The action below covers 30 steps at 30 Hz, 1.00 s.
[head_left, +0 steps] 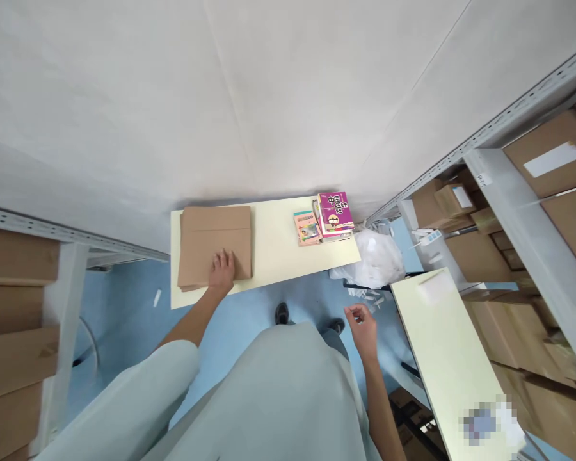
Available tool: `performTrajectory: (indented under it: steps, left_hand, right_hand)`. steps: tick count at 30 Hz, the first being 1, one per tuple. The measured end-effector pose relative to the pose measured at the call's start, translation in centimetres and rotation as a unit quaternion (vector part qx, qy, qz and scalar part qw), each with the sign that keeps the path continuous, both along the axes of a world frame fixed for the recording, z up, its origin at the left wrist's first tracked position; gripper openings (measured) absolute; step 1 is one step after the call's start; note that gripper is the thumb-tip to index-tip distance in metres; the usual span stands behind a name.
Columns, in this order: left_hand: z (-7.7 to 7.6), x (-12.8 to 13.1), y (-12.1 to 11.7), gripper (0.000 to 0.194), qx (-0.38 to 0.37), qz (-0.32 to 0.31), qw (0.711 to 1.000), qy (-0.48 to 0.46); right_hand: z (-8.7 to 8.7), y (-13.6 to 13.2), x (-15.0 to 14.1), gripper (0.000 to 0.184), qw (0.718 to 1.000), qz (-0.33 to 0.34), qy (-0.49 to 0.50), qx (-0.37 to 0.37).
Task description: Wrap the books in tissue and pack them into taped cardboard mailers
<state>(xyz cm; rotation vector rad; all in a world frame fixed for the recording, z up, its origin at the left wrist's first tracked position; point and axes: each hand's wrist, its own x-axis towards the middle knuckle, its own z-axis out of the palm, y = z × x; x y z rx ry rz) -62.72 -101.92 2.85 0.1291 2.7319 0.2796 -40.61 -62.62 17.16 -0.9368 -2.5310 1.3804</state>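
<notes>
On the left part of a narrow cream table (278,256) lies a stack of flat brown cardboard pieces (216,240), with a fold line across the top one. My left hand (222,272) rests on the stack near its front edge, fingers stretched and slightly spread. My right hand (363,326) hangs in the air in front of the table's right end, fingers loosely curled, nothing visible in it. Toward the table's right end sits a pile of books topped by a purple one (336,211). Beside it lies a smaller pink and teal book (308,228).
A white plastic bag (377,256) bulges beside the table's right end, with white scraps on the blue floor nearby. A second cream table (446,333) stands to the right. Shelves with cardboard boxes (552,160) flank both sides. A pale wall (269,96) rises behind.
</notes>
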Motion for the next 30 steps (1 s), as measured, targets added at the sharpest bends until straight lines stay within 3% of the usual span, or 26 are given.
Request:
performTrajectory:
  steps: [5,13,20,25,30]
  left_hand:
    - [-0.3,-0.3,-0.8,0.081,-0.011,-0.023,1.000,-0.009]
    - [-0.7,-0.7,-1.2,0.075,-0.057,-0.053,0.997,-0.007]
    - [-0.4,0.4,-0.3,0.071,-0.070,-0.059,0.996,0.017]
    - [1.0,1.2,-0.3,0.071,-0.067,-0.047,0.996,0.044]
    - [4.1,-0.6,-1.3,0.067,-0.025,-0.043,0.996,0.079]
  right_hand:
    - [0.4,-1.3,-1.8,0.046,1.000,0.020,0.012,-0.002]
    - [0.2,-4.4,-5.9,0.039,0.990,0.134,0.030,-0.029]
    - [-0.1,-6.1,-6.2,0.029,0.983,0.176,0.026,-0.041]
    - [-0.3,-6.1,-5.6,0.026,0.981,0.186,0.025,-0.050]
    - [-0.6,-5.8,-5.2,0.025,0.981,0.184,0.033,-0.057]
